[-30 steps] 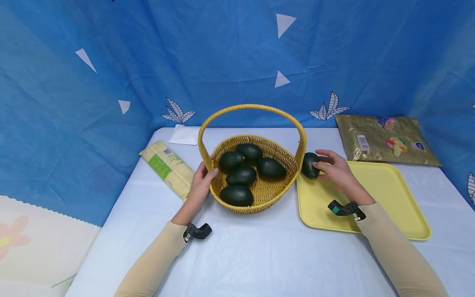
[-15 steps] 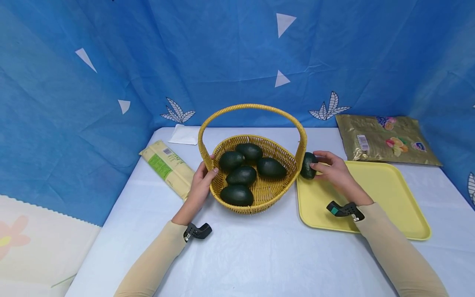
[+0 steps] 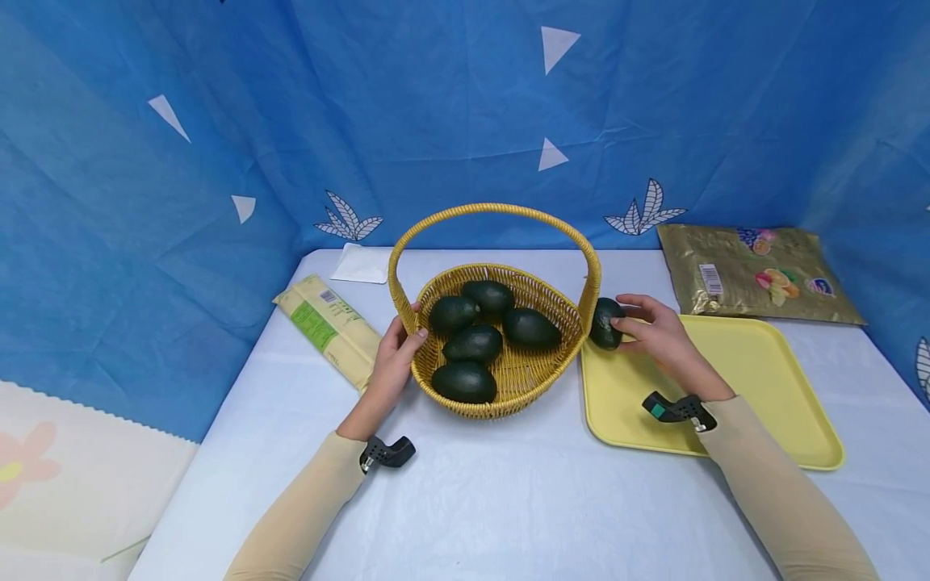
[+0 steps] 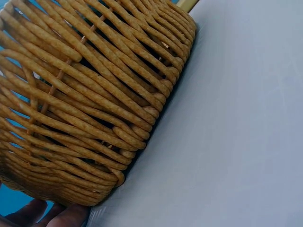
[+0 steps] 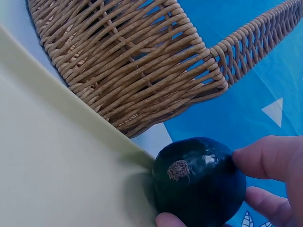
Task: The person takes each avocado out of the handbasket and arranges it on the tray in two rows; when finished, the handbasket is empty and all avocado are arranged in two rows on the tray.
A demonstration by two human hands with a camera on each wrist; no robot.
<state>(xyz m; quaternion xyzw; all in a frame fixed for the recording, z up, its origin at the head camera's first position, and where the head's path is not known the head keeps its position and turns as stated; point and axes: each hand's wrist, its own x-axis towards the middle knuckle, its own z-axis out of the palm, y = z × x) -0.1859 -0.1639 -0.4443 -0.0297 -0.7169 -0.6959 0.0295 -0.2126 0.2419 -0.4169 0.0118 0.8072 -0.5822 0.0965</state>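
- Avocado [image 3: 605, 323] is pinched by the right hand [image 3: 657, 332], fingers and thumb curled round it; it sits at the near-left corner of the yellow tray [image 3: 756, 379], just beside the basket [image 3: 508, 387] wall.
- Stem end faces the wrist camera [image 5: 179, 170]; skin looks smooth, so a wrap grip is judged safer than a fingertip pinch.
- Tray rim and basket handle [image 3: 592, 274] are close by; any lift should be taken straight up before crossing over the handle base.
- Basket is steadied by the left hand [image 3: 395, 355], thumb on the rim, fingers against the outer wall; that brace should be kept.
- Five avocados [image 3: 472, 343] already lie inside.
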